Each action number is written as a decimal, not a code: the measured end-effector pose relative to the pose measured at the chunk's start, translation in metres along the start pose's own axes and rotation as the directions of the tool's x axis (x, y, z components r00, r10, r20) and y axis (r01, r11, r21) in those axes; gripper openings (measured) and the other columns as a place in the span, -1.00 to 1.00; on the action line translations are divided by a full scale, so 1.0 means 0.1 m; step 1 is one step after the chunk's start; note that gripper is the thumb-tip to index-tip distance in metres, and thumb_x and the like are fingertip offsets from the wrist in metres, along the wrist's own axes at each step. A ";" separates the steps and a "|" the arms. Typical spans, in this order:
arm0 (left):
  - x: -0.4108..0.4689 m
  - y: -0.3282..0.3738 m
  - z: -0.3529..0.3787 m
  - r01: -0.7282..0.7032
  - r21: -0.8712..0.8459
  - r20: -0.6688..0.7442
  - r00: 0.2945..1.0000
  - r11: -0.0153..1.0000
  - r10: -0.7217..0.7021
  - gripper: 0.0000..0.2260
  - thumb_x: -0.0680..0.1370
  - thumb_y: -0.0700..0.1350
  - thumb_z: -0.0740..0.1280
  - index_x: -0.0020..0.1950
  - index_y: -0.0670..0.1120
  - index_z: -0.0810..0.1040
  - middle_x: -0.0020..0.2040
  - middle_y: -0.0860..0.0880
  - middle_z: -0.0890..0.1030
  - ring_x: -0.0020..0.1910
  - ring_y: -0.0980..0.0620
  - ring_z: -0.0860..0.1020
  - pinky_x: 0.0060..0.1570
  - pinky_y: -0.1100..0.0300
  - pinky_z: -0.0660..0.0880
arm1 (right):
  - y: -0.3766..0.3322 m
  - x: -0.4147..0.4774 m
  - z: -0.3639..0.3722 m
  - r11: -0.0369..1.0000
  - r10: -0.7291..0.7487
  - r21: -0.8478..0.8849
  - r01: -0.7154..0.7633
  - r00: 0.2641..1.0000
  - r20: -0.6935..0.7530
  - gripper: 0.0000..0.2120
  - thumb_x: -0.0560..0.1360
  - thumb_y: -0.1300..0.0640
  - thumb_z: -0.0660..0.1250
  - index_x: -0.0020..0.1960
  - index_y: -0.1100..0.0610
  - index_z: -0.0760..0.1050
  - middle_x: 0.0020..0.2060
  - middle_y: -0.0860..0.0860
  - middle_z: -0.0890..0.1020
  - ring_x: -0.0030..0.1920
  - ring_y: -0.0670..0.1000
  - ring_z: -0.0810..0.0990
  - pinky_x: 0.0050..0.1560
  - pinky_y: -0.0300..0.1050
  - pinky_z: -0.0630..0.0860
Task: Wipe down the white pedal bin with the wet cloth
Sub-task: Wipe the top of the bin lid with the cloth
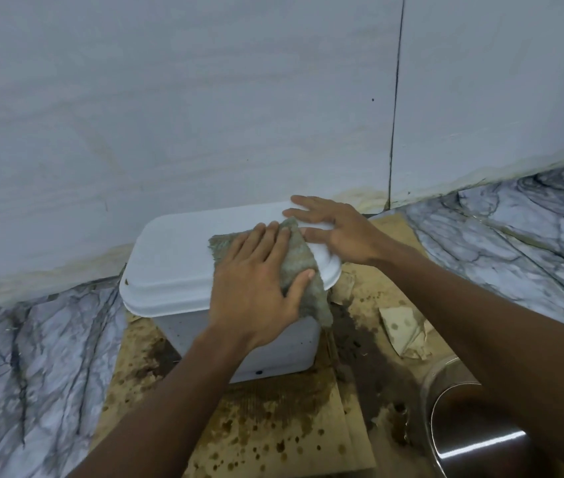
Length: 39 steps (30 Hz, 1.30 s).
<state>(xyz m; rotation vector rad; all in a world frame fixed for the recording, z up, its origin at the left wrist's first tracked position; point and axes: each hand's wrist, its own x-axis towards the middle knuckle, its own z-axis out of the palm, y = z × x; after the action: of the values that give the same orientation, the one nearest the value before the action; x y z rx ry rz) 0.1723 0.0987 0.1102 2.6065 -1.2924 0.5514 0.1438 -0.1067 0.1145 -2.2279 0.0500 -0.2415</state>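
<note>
The white pedal bin (170,257) stands on stained cardboard against the wall, its lid closed. A grey-green wet cloth (299,267) lies over the right part of the lid and hangs down past the rim. My left hand (260,284) lies flat on the cloth with straight fingers, thumb against its hanging edge, pressing it onto the lid. My right hand (335,229) rests on the lid's right end with fingers spread and straight, touching the bin beside the cloth.
Stained brown cardboard (273,426) covers the marble floor (32,357) under the bin. A shiny steel vessel (473,426) stands at the lower right under my right forearm. A torn scrap of paper (404,329) lies to the bin's right. The tiled wall (204,98) is close behind.
</note>
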 end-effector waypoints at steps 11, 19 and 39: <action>0.15 0.48 0.11 0.268 -0.011 -0.043 0.962 0.963 -0.268 -0.31 0.49 0.26 0.21 0.47 -0.16 0.45 0.45 -0.13 0.48 0.49 -0.12 0.35 0.48 -0.11 0.22 | -0.04 -0.02 0.01 0.998 0.029 -0.053 -0.028 0.999 0.028 -0.62 0.72 0.14 0.13 0.51 -0.02 0.40 0.60 -0.12 0.22 0.61 -0.06 0.07 0.60 -0.09 -0.05; 0.07 0.22 0.06 0.107 -0.044 -0.069 0.991 0.993 -0.110 -0.37 0.56 0.27 0.16 0.48 -0.12 0.45 0.45 -0.10 0.49 0.47 -0.07 0.39 0.46 -0.07 0.30 | -0.03 0.01 0.04 0.998 0.000 0.059 -0.001 1.000 0.018 -0.62 0.70 0.22 0.14 0.48 0.02 0.43 0.56 -0.09 0.32 0.60 -0.04 0.13 0.62 0.08 0.01; -0.18 -0.42 0.08 -0.211 0.085 -0.184 0.957 0.974 0.223 -0.32 0.55 0.31 0.32 0.47 -0.16 0.46 0.44 -0.14 0.49 0.45 -0.12 0.43 0.43 -0.09 0.36 | 0.00 -0.02 0.15 0.953 -0.101 -0.289 0.092 0.995 -0.018 -0.58 0.71 0.03 0.05 0.54 -0.06 0.34 0.60 -0.05 0.23 0.61 -0.01 0.10 0.54 -0.16 -0.08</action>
<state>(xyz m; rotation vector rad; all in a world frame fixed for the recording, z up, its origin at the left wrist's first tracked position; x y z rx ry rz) 0.1981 0.1344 0.0958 2.4015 -1.5270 0.8714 0.1451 -0.0949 0.1047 -2.5205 -0.0066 -0.3431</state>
